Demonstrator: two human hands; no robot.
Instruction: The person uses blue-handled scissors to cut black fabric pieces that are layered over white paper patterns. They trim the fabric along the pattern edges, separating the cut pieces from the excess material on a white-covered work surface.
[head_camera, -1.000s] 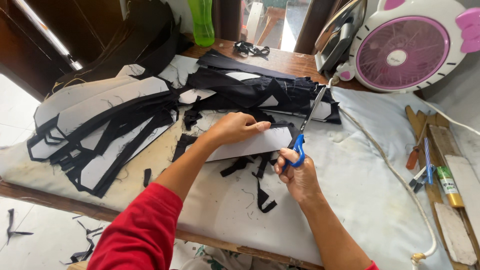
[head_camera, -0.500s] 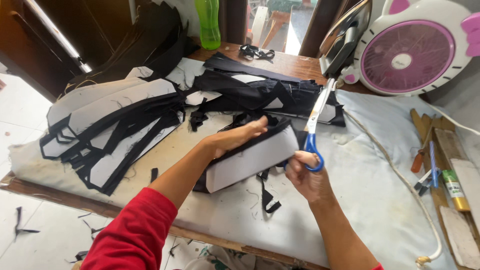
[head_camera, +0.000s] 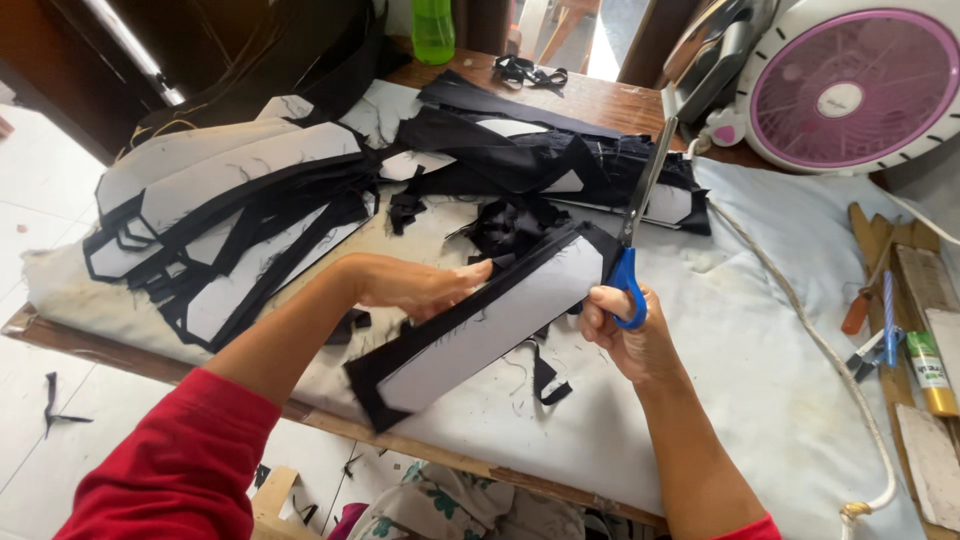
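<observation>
Black-edged white fabric piece (head_camera: 490, 325) between both hands — blue-handled scissors (head_camera: 633, 240) upright.

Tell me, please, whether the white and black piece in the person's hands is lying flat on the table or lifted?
Lifted: the white and black piece tilts up off the table, left hand behind it.
</observation>
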